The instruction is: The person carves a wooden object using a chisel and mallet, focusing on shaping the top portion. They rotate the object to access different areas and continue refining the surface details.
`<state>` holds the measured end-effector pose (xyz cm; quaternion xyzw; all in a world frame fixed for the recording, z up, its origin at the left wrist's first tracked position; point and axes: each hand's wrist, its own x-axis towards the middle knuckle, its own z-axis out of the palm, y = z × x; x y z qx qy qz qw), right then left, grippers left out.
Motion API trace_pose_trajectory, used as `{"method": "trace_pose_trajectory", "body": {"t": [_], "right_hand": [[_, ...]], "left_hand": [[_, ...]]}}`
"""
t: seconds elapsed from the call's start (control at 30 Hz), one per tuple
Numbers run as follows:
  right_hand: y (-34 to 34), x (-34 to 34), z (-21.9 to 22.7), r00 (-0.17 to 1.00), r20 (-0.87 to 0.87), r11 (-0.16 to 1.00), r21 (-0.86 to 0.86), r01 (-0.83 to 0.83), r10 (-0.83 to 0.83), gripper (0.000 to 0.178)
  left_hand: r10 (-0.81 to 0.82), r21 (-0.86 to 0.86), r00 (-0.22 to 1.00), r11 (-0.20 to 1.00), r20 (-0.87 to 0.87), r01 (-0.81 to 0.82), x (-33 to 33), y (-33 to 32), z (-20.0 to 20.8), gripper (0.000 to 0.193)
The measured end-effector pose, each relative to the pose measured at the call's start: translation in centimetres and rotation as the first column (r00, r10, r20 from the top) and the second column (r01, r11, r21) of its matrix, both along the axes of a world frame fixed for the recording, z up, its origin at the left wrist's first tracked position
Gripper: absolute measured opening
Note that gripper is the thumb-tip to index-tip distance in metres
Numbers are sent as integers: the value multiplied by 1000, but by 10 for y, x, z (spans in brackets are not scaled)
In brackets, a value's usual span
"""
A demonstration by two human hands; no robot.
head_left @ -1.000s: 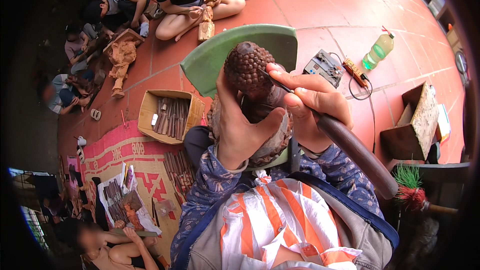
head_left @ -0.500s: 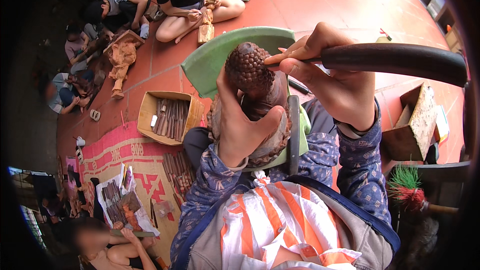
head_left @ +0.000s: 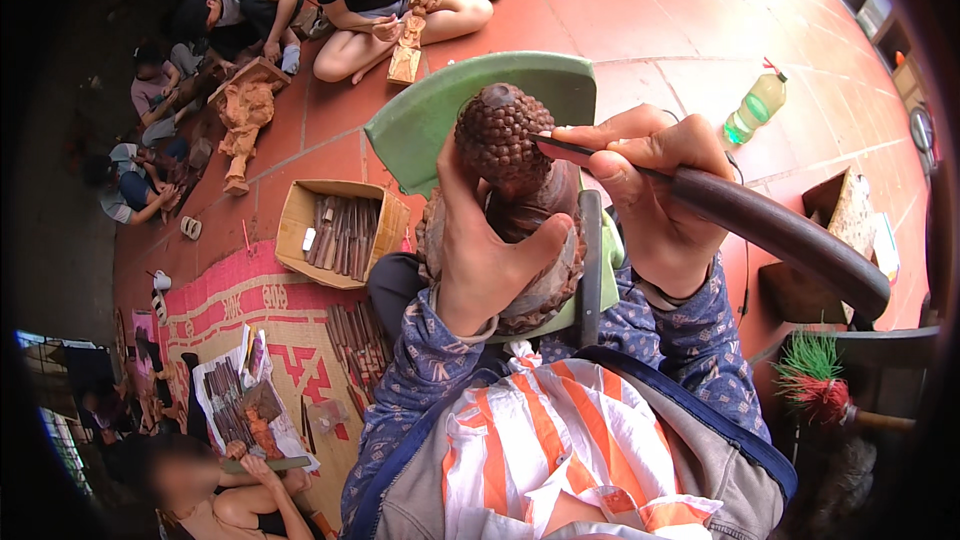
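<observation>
Wooden figure [head_left: 505,190] is braced upright in the lap against the green stool [head_left: 430,110], clamped from behind by the left hand [head_left: 480,250] so it cannot twist. Chisel [head_left: 720,210] is gripped pen-like in the closed right hand [head_left: 640,185], tip apparently touching the knobbed head, probably for fine control.
</observation>
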<state>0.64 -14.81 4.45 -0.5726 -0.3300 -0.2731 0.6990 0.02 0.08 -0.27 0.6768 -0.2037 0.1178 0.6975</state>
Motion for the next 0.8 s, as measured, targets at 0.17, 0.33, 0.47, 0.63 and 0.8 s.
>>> {"method": "trace_pose_trajectory", "body": {"t": [0.17, 0.33, 0.47, 0.63, 0.8], "right_hand": [[0, -1, 6, 997, 31, 991, -103, 80, -77, 18], [2, -6, 14, 992, -5, 978, -168, 122, -124, 20], [-3, -1, 17, 991, 57, 955, -264, 134, -123, 20], [-3, 1, 17, 998, -59, 987, -158, -14, 4, 19], [-15, 15, 24, 998, 4, 956, -287, -53, 57, 16]], "left_hand": [[-8, -7, 1000, 1000, -10, 7, 0, 0, -1, 93], [-8, -15, 1000, 1000, -22, 7, -1, -2, 2, 92], [10, 42, 1000, 999, 20, -11, -1, 0, 2, 91], [27, 77, 998, 997, 52, -31, -1, -1, 1, 92], [45, 88, 994, 995, 97, -53, 1, -2, -2, 94]]}}
